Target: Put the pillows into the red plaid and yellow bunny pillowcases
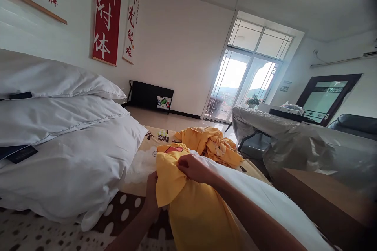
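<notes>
A yellow pillowcase (200, 211) with a patch of red print near its far end lies in front of me. My right hand (193, 167) is closed, pinching a fold of it from above. On the near left edge, my left hand (151, 192) grips the same cloth, its fingers mostly hidden behind the fabric. Under and beside my right forearm is a white pillow (259, 192); how far it reaches into the yellow cloth cannot be made out. Just beyond my hands sits a crumpled heap of orange-yellow cloth (212, 143).
White pillows (73, 137) are stacked at the left. Beneath everything is a patterned blanket (138, 168), cream and brown with white dots. At the right stand a cardboard box (324, 192) and a plastic-covered table (300, 145) with a chair (255, 143). A glass door (235, 82) is at the back.
</notes>
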Available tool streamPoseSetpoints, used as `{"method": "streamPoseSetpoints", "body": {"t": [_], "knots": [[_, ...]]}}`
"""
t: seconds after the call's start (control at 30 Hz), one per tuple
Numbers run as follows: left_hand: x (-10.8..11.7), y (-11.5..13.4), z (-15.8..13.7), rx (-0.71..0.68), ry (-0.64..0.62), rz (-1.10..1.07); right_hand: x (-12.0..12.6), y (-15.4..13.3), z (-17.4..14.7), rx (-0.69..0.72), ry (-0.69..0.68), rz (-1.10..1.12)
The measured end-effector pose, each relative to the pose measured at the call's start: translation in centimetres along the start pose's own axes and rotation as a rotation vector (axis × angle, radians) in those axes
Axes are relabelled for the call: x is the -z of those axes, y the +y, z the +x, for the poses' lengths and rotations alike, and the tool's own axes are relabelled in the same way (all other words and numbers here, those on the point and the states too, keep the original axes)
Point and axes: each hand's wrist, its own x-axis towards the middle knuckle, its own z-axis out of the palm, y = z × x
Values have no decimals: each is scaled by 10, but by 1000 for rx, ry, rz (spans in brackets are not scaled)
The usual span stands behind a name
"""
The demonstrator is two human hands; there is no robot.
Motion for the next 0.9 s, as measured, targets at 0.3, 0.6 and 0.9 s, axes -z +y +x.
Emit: {"method": "streamPoseSetpoints", "body": {"t": [0.3,0.6,0.9], "knots": [[-5,33,9,-223,-99,269,-7,21,12,-98,139,453],[30,63,27,-223,-444,554,17,25,16,-132,272,793],[25,70,23,-279,-312,593,-9,5,10,-73,160,770]]}}
